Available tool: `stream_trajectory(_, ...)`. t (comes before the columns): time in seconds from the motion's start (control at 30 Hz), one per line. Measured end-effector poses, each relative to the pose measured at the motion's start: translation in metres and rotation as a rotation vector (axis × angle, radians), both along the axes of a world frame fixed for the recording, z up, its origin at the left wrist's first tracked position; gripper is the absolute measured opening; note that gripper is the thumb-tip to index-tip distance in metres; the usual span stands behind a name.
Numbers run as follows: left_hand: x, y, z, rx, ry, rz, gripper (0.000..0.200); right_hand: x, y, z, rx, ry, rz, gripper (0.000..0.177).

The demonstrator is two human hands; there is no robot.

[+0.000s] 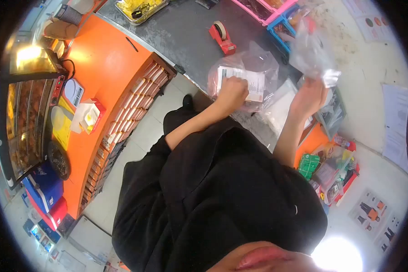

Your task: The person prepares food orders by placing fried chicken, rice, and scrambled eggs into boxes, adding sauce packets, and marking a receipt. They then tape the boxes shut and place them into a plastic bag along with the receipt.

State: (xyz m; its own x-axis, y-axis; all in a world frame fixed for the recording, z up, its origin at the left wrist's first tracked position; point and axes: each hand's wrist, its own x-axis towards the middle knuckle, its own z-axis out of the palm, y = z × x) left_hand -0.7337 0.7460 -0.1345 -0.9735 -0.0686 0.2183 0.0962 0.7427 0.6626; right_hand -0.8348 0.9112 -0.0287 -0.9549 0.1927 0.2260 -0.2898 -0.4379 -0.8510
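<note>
My left hand point(233, 93), its fingers curled closed, rests over the near edge of a stack of printed cards point(255, 85). The cards lie on or inside a clear plastic bag point(269, 68) on the dark worktop. Whether those fingers pinch anything is hidden. Raised to the right, my right hand point(309, 97) is closed around the lower part of another clear plastic bag point(310, 52), which stands up blurred above it and has a shiny end near the fingers. White plastic sheets or bags point(279, 106) lie between the two hands.
A red tape dispenser point(222, 38) stands beyond the cards. Pink point(258, 12) and blue baskets point(281, 29) sit at the far right, a tray of yellow food point(140, 9) at the far left. Along the left runs an orange counter point(109, 50) with a food warmer point(27, 122).
</note>
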Motion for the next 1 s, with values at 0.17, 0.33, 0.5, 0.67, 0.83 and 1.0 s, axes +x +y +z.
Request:
stream_trajectory(0.17,0.047,-0.079,0.023,1.210,-0.049,0.111,0.008,0.049,-0.036,-0.014,1.063,0.567,0.547,0.023)
stream_trajectory(0.33,0.072,-0.099,0.014,1.797,0.059,-0.235,0.013,0.024,-0.103,-0.083,1.485,0.460,1.235,0.013)
stream_trajectory(0.5,0.053,-0.109,0.066,1.502,0.112,-0.314,0.024,0.031,-0.188,-0.124,1.096,-0.042,1.463,0.017)
stream_trajectory(0.67,0.036,-0.119,0.065,1.451,-0.065,-0.368,0.032,0.018,-0.189,-0.120,1.291,0.001,1.501,0.020)
stream_trajectory(0.83,0.026,-0.108,0.068,1.376,0.023,-0.470,0.024,-0.004,-0.140,-0.067,1.501,0.134,1.444,0.025)
stream_trajectory(1.0,0.020,-0.103,0.073,1.300,0.016,-0.455,0.021,-0.061,-0.057,-0.031,2.028,0.795,1.280,0.027)
